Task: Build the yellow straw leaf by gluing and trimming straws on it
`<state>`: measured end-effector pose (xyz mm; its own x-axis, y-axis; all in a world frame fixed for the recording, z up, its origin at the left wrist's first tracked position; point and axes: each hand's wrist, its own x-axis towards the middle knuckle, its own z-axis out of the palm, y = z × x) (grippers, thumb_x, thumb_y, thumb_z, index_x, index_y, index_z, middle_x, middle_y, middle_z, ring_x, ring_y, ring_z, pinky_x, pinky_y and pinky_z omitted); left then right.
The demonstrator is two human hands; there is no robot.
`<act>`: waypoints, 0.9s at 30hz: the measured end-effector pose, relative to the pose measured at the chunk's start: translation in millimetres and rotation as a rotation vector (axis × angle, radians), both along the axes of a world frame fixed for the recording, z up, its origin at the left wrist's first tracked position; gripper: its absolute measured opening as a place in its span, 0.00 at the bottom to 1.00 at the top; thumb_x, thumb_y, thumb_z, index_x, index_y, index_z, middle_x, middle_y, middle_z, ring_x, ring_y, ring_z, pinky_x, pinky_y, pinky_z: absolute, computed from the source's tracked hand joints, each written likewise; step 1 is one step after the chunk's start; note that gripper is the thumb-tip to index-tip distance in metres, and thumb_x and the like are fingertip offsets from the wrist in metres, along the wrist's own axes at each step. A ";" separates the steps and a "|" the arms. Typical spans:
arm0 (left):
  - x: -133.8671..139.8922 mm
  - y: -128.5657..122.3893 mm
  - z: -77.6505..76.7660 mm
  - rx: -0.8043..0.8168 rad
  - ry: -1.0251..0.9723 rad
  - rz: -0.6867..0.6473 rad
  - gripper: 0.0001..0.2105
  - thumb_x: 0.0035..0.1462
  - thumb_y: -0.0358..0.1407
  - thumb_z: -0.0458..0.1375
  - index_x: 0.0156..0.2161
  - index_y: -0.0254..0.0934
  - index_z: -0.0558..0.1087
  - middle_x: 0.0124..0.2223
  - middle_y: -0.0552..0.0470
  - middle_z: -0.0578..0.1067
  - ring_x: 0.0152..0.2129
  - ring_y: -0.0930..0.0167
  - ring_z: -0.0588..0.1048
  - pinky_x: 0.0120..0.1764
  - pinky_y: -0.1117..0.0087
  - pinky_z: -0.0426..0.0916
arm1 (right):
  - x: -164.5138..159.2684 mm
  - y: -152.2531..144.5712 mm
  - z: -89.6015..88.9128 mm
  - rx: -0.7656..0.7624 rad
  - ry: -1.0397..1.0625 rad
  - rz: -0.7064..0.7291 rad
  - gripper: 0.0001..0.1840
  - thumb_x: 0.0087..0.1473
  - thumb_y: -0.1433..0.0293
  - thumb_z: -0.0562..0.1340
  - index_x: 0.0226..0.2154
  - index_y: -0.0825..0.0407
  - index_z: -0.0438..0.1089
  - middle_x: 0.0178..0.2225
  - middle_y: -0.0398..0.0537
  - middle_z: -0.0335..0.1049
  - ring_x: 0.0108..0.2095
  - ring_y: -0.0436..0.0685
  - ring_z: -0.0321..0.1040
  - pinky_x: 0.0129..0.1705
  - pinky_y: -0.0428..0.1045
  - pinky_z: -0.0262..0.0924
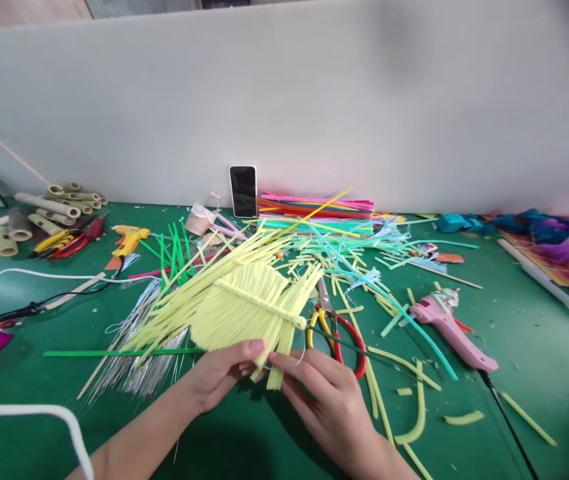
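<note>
Leaf-shaped piece of pale yellow-green strips, held above a green table in 2 hands. The leaf-shaped piece is at the centre, its 1 raised rib slanting down toward the right. The left hand pinches its lower edge, thumb uppermost, presumably to keep the strips flat. The right hand, fingers drawn narrow, grips the lower strip ends, apparently to keep them gathered; whether it also pinches the thin thread beside it cannot be told.

Counted around the work: 1 pair of red-handled scissors, near the right hand, probably for easy reach; 2 glue guns, the yellow glue gun at left and the pink glue gun at right; 1 upright phone, seemingly leaned on the wall for support. The bamboo tubes overlap too much for an exact count.
</note>
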<state>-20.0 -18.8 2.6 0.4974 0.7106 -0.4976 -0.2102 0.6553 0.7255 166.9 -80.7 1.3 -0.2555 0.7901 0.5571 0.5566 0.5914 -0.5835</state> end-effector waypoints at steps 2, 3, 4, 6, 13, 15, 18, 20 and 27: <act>-0.4 0.0 0.1 0.004 0.006 -0.002 0.20 0.37 0.50 0.73 0.23 0.33 0.76 0.21 0.56 0.67 0.22 0.74 0.61 0.29 0.71 0.60 | -0.1 0.7 -0.8 0.018 -0.010 -0.029 0.19 0.61 0.77 0.59 0.53 0.48 0.68 0.39 0.51 0.78 0.35 0.55 0.75 0.38 0.48 0.69; -0.5 -0.3 0.6 0.005 0.011 -0.006 0.20 0.37 0.50 0.73 0.22 0.34 0.75 0.20 0.57 0.65 0.21 0.74 0.61 0.29 0.71 0.59 | 0.1 1.0 -1.2 0.027 -0.014 -0.040 0.20 0.61 0.77 0.59 0.54 0.48 0.68 0.40 0.51 0.78 0.36 0.55 0.76 0.39 0.49 0.69; -0.5 -0.6 1.3 0.008 0.015 -0.012 0.21 0.37 0.51 0.72 0.21 0.34 0.75 0.19 0.57 0.64 0.21 0.75 0.60 0.29 0.71 0.59 | 0.4 1.2 -1.4 0.034 -0.016 -0.045 0.20 0.61 0.78 0.59 0.55 0.48 0.67 0.41 0.51 0.78 0.36 0.55 0.76 0.40 0.49 0.69; -0.1 -1.1 2.9 0.016 0.022 -0.027 0.21 0.37 0.52 0.72 0.19 0.35 0.74 0.17 0.58 0.61 0.20 0.75 0.58 0.29 0.71 0.58 | 1.2 1.4 -1.4 0.040 -0.018 -0.028 0.21 0.62 0.78 0.59 0.56 0.48 0.66 0.41 0.51 0.78 0.36 0.55 0.76 0.39 0.49 0.68; 2.1 -2.3 5.3 0.023 0.031 -0.095 0.22 0.37 0.54 0.70 0.19 0.36 0.73 0.16 0.57 0.61 0.20 0.72 0.59 0.31 0.68 0.58 | 1.8 0.7 2.6 0.025 -0.065 0.001 0.16 0.62 0.76 0.59 0.52 0.50 0.66 0.34 0.51 0.77 0.29 0.56 0.72 0.32 0.49 0.65; 2.0 -2.4 4.8 0.029 0.035 -0.096 0.22 0.38 0.54 0.70 0.20 0.35 0.74 0.16 0.58 0.60 0.20 0.72 0.59 0.31 0.68 0.58 | 1.4 1.0 2.6 0.017 -0.088 -0.006 0.12 0.63 0.74 0.58 0.48 0.50 0.67 0.31 0.49 0.76 0.27 0.55 0.70 0.30 0.49 0.62; 1.4 -1.7 4.2 0.044 0.039 -0.097 0.21 0.38 0.53 0.70 0.20 0.35 0.74 0.16 0.58 0.59 0.21 0.73 0.58 0.31 0.69 0.57 | 1.0 2.3 0.7 0.016 -0.129 -0.011 0.09 0.65 0.73 0.56 0.46 0.49 0.68 0.29 0.47 0.74 0.26 0.54 0.68 0.28 0.48 0.60; 1.2 -0.8 3.7 0.047 0.042 -0.099 0.21 0.39 0.52 0.70 0.20 0.35 0.74 0.16 0.58 0.58 0.21 0.73 0.57 0.31 0.69 0.57 | 0.6 3.4 -1.3 0.009 -0.146 -0.007 0.11 0.65 0.75 0.55 0.47 0.48 0.67 0.29 0.46 0.73 0.27 0.54 0.67 0.29 0.48 0.59; 1.4 0.9 -0.8 0.032 0.045 -0.106 0.21 0.39 0.51 0.69 0.20 0.34 0.72 0.18 0.58 0.60 0.22 0.72 0.59 0.30 0.70 0.57 | -0.8 3.0 -3.6 0.013 -0.163 -0.004 0.11 0.63 0.77 0.55 0.44 0.50 0.68 0.28 0.45 0.70 0.26 0.53 0.64 0.28 0.47 0.57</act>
<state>-18.6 -17.9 1.7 0.5485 0.6709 -0.4990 -0.1076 0.6485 0.7536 166.1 -77.7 -2.3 -0.3397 0.7846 0.5186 0.6458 0.5955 -0.4779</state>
